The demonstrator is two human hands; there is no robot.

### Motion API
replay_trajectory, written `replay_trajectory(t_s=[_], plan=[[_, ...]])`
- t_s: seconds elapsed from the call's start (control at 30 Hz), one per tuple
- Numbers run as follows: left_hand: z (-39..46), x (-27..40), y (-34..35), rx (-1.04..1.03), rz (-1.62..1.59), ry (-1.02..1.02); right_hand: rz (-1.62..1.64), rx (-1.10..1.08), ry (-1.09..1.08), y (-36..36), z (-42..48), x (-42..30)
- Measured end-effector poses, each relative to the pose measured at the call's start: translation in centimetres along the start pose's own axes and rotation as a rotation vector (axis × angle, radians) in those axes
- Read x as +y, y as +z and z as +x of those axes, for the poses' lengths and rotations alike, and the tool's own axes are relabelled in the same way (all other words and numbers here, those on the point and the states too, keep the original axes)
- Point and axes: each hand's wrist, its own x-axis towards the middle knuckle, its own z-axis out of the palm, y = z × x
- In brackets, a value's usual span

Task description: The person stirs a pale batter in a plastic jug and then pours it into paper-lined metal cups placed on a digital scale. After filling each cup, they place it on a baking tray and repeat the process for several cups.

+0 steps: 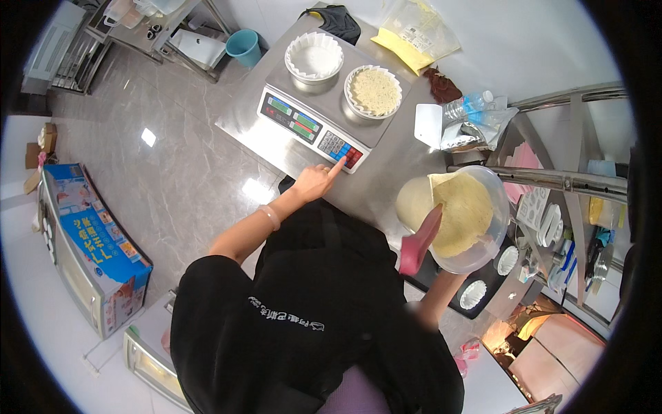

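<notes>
My left hand [316, 182] is empty, its index finger extended onto the keypad of a white electronic scale [316, 129]. On the scale's steel platform stand two round metal tins with pleated white paper liners. The left tin [315, 80] shows a bare liner bottom; pale yellow crumbs [374, 92] fill the right tin [368, 116]. My right hand [457, 277], mostly hidden, supports a translucent plastic tub [497, 227] from below, at the right of the table. More pale crumbs [465, 212] lie inside the tub. A pink-handled utensil [414, 253] leans out of it; its working end is hidden.
The scale rests on a steel table [240, 121]. Behind it lie a yellow and clear bag [419, 39] and a dark cloth item [339, 20]. A water bottle [468, 106] and silver pouch [465, 137] sit right. A steel rack [563, 181] borders the tub.
</notes>
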Motion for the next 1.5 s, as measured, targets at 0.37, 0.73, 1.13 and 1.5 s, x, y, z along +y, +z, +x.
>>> replay_trajectory(t_s=[0.37, 0.73, 1.13, 1.5], plan=[[1.2, -1.7, -1.4, 0.037, -0.362, -0.143, -0.254, -0.015, -0.180, 0.2, -2.1, -1.8], [9.0, -1.7, -30.2, 0.099, -1.524, 0.649, -0.287, 0.069, -0.222, 8.5, -7.6, -0.8], [16.2, -8.6, -38.9, -0.044, -2.035, 0.357, -0.019, 0.062, 0.130, 25.5, -12.4, -0.3], [20.2, -16.8, -38.1, -0.248, -2.386, 0.270, -0.468, -0.127, 0.155, 30.3, -12.7, 0.1]])
